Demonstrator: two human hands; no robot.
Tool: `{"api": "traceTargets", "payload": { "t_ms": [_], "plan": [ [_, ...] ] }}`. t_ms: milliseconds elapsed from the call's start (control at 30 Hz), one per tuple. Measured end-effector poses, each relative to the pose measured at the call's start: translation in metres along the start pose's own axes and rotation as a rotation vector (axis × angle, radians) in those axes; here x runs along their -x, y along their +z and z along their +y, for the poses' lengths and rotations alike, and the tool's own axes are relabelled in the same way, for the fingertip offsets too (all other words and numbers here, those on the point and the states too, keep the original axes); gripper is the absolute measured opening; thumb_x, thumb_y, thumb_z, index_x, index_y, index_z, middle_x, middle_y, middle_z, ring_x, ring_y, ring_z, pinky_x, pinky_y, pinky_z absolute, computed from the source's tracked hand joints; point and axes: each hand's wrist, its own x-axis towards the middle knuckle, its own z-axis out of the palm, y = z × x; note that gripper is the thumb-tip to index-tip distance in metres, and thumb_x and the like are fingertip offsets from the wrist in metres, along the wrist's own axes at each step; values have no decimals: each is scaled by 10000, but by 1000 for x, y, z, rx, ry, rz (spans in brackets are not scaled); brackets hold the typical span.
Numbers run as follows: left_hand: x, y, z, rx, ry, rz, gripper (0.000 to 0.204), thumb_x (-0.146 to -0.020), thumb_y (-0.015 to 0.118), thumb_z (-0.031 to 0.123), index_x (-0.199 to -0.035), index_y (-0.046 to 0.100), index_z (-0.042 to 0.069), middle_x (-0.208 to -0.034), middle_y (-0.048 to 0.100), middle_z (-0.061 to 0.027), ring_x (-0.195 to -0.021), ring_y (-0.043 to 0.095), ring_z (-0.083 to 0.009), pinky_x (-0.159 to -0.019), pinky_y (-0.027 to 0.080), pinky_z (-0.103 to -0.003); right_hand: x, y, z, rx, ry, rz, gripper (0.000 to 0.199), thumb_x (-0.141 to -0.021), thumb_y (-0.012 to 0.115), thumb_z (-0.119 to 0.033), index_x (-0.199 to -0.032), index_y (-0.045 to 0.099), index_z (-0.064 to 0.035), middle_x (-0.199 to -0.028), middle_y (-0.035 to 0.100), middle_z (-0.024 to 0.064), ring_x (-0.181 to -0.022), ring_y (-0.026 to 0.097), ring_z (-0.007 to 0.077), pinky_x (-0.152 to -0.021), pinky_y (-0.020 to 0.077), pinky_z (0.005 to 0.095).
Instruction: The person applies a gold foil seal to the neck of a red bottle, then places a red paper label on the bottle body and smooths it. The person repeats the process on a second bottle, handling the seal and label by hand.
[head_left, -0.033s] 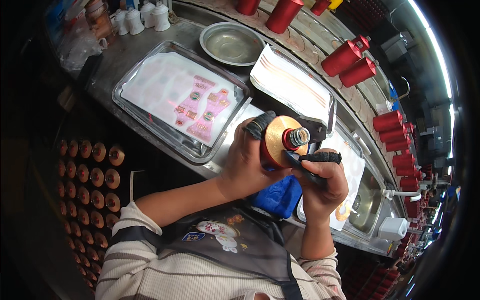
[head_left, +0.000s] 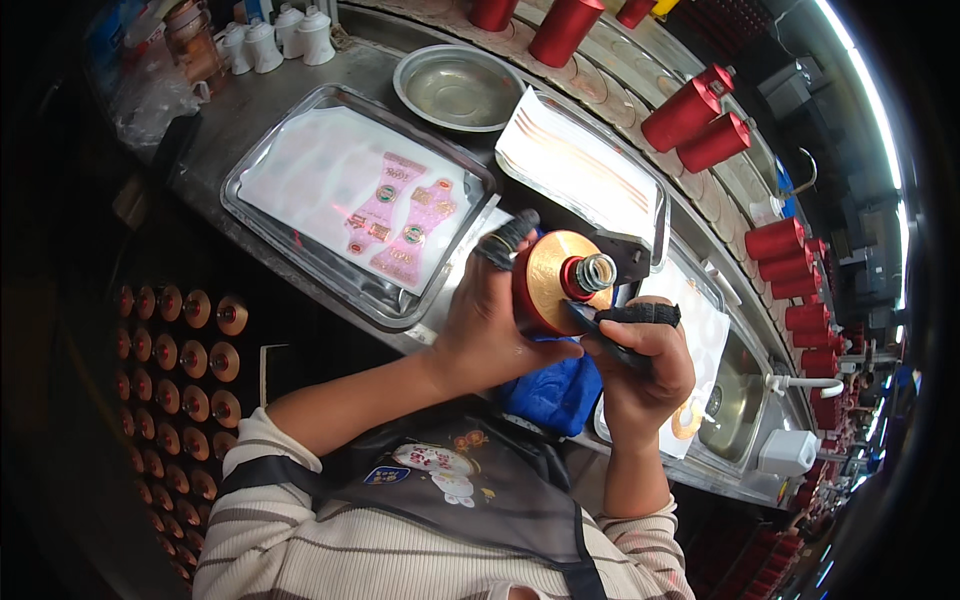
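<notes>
Closest to the camera, at the bottom of the frame, a striped sleeve (head_left: 270,540) and a dark apron (head_left: 470,500) fill the lower centre, with both bare forearms rising from them toward the middle. Just above, the left hand (head_left: 490,330) wraps around a red bottle (head_left: 550,285) with a gold shoulder, its fingers curled over the body and its thumb pressed along the lower side, so the bottle lies tilted with its open neck aimed up and to the right. Dark tape wraps the tips of that hand's fingers. The right hand (head_left: 640,365) sits just right of the bottle, closed around a thin dark tool (head_left: 600,335) whose tip touches the bottle near the neck; a dark band covers one finger. Under both hands, a blue cloth (head_left: 550,395) lies at the edge of the steel counter (head_left: 250,110). Left of centre, a shallow metal tray (head_left: 260,225) holds a white sheet with pink labels (head_left: 400,220). Above the bottle, a second tray (head_left: 580,160) carries a stack of white sheets with red stripes. Farther up, a round metal bowl (head_left: 450,85) rests on the counter, and small white jars (head_left: 280,40) stand at the upper left. Along the right side, red bottles (head_left: 700,125) line a curved conveyor, with a small sink (head_left: 735,405) at the lower right. At the dark lower left, rows of gold-topped bottles (head_left: 185,340) fill a crate.
</notes>
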Motion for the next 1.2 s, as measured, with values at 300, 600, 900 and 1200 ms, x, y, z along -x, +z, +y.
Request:
{"api": "traceTargets", "payload": {
  "t_ms": [300,600,900,1200],
  "plan": [
    [10,15,-3,94,-126,4,1205,-671,905,285,-1528,123,-40,-1439,402,-281,-1315,437,-433,-1096,372,-489,5,5,-4,92,-17,8,321,-654,787,131,-927,719,-23,-863,662,85,-837,620,223,-737,479,303],
    [12,19,-11,43,10,70,1052,-685,899,268,-1478,263,-1,-1361,456,-247,-1215,495,-438,-1030,425,-488,9,5,-4,50,43,41,343,-640,760,159,-927,717,-23,-879,659,84,-840,624,201,-738,473,277],
    [1,-2,-19,55,169,-46,998,-688,889,333,-1481,329,102,-1407,431,-209,-1254,480,-432,-1053,414,-476,14,7,-6,5,128,75,288,-691,778,136,-924,686,-4,-904,646,47,-869,598,152,-820,459,279],
    [2,-9,-23,144,146,-100,952,-690,870,179,-1458,323,40,-1392,449,-222,-1232,511,-427,-1050,427,-475,13,15,-6,33,69,75,311,-682,783,127,-947,714,-21,-894,660,76,-818,615,185,-749,475,279]
  ]
}}
